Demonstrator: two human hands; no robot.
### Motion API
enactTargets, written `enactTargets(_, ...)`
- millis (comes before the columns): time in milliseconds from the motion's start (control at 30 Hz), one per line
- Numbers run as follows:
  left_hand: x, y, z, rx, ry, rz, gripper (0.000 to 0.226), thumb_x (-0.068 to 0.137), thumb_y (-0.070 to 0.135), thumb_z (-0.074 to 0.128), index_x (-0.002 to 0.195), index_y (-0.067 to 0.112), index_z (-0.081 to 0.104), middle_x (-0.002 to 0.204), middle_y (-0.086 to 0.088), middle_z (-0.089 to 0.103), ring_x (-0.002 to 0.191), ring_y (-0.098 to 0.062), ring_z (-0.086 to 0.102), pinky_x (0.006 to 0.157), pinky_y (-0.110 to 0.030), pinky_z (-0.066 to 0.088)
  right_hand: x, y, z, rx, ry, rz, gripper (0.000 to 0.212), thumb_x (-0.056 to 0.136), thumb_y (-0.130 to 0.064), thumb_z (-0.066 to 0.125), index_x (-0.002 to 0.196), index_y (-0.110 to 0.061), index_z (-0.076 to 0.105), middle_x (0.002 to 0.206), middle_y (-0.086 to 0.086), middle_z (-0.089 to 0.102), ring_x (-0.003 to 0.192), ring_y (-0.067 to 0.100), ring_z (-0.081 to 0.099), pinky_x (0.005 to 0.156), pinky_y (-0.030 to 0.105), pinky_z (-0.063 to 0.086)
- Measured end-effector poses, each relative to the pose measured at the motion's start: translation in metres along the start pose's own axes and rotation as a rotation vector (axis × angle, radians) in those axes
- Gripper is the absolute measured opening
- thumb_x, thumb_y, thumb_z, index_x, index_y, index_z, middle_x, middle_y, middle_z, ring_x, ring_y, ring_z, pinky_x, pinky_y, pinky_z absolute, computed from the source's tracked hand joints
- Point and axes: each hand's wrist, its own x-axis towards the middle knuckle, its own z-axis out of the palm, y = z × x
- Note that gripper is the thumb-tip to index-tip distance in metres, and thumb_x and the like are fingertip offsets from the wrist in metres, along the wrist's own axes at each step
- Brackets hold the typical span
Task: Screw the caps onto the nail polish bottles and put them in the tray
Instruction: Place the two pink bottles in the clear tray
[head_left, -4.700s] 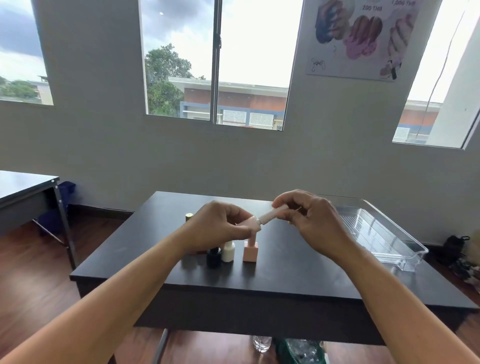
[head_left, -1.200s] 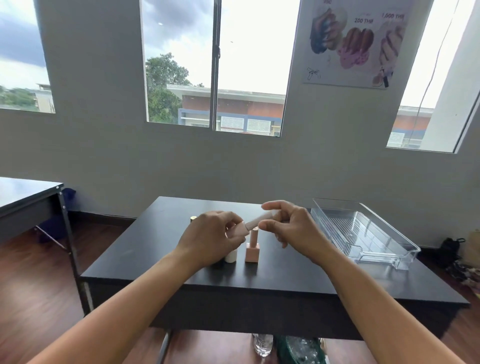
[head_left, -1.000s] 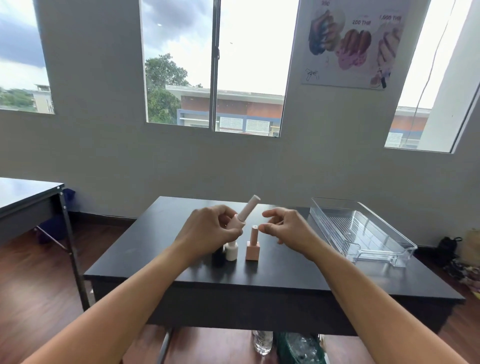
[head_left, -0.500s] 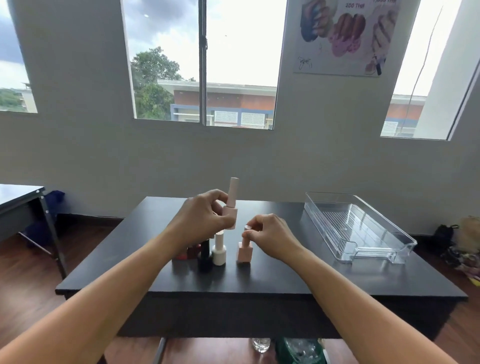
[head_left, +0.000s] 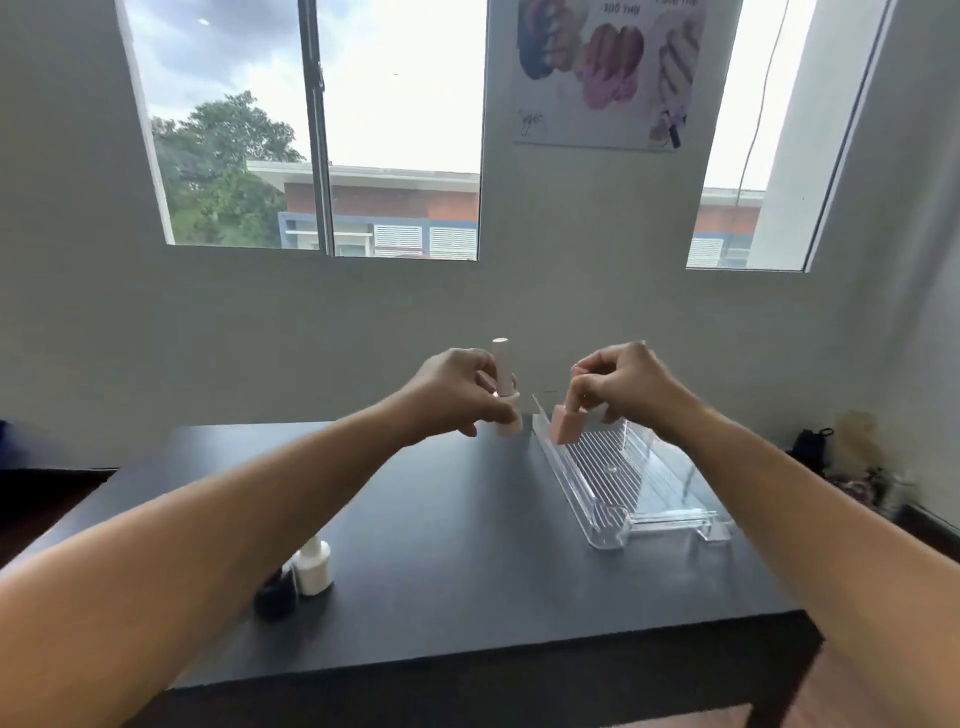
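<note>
My left hand (head_left: 457, 395) holds a pale pink nail polish bottle with a tall capped top (head_left: 503, 387) upright, just left of the clear plastic tray (head_left: 613, 535). My right hand (head_left: 623, 382) pinches the neck of a square peach-pink bottle (head_left: 565, 423) and hangs it over the tray's far left wall. On the black table (head_left: 457, 519), a white bottle (head_left: 314, 566) and a black bottle (head_left: 275, 595) stand near my left forearm, which partly hides them.
The tray lies on the right half of the table with a ribbed floor and a handle toward me. Beyond the table are a grey wall, windows and a poster. A dark bag (head_left: 810, 444) sits on the floor at the right.
My right hand picked the peach-pink bottle off the table and carried it right, over the tray. My left hand moved right with the capped bottle. The view shifted right.
</note>
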Motion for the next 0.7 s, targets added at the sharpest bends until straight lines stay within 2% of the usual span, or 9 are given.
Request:
enactTargets(100,0.045,0.002,0.022,0.016,-0.004,-0.002,0.029,0.071,0.007,0.081,0.099,0.008,0.072,0.094,-0.013,0.073,0.074,-0.02,0.068,0.054,-0.026,0.058,0.031,0.027,-0.014,-0.059,0.043,0.035,0.013,0.07,0.001,0.068,0.062,-0.009,0.071,0.058,0.001,0.066,0.062,0.019,0.064,0.047,0.028,0.051)
enactTargets(200,0.09,0.0,0.044,0.05,0.007,0.002,0.03,0.069,0.008,0.083,0.097,0.007,0.073,0.089,-0.009,0.073,0.072,-0.019,0.067,0.058,-0.029,0.059,0.063,0.051,-0.02,-0.126,0.077,0.036,0.008,0.066,0.002,0.068,0.065,-0.004,0.073,0.059,0.001,0.065,0.064,0.022,0.064,0.052,0.032,0.054)
enactTargets(300,0.131,-0.006,0.064,0.16,0.032,0.017,0.028,0.067,0.02,0.085,0.091,0.012,0.075,0.087,0.0,0.075,0.077,-0.016,0.068,0.07,-0.029,0.056,0.092,0.069,-0.019,-0.143,0.081,0.057,0.01,0.063,0.004,0.07,0.061,-0.005,0.072,0.061,0.003,0.064,0.062,0.025,0.062,0.052,0.033,0.054)
enactTargets(400,0.167,-0.017,0.081,0.313,0.016,-0.001,0.026,0.064,0.03,0.085,0.085,0.019,0.075,0.09,0.0,0.076,0.087,-0.019,0.069,0.078,-0.035,0.057,0.12,0.087,-0.014,-0.175,0.075,0.078,0.009,0.063,0.004,0.069,0.06,-0.003,0.073,0.053,0.0,0.062,0.059,0.026,0.059,0.051,0.034,0.055)
enactTargets(500,0.19,-0.028,0.096,0.478,-0.012,-0.03,0.028,0.061,0.035,0.084,0.083,0.023,0.072,0.089,0.002,0.073,0.087,-0.02,0.068,0.07,-0.031,0.054,0.138,0.103,-0.008,-0.225,0.031,0.103,0.011,0.062,0.002,0.07,0.057,-0.006,0.074,0.046,-0.008,0.059,0.058,0.025,0.061,0.053,0.037,0.058)
enactTargets(600,0.204,-0.038,0.107,0.606,-0.058,-0.032,0.027,0.06,0.039,0.083,0.076,0.024,0.068,0.088,0.003,0.072,0.086,-0.02,0.066,0.061,-0.026,0.043,0.149,0.118,-0.001,-0.245,-0.009,0.12,0.008,0.06,0.0,0.072,0.058,-0.006,0.075,0.054,-0.001,0.065,0.062,0.024,0.066,0.053,0.039,0.061)
enactTargets(700,0.21,-0.049,0.115,0.721,-0.076,-0.026,0.031,0.058,0.047,0.083,0.069,0.026,0.063,0.087,0.003,0.069,0.087,-0.021,0.063,0.063,-0.027,0.04,0.156,0.128,0.007,-0.245,-0.018,0.126,0.008,0.061,-0.001,0.071,0.057,-0.007,0.075,0.057,0.003,0.068,0.061,0.02,0.066,0.051,0.035,0.06)
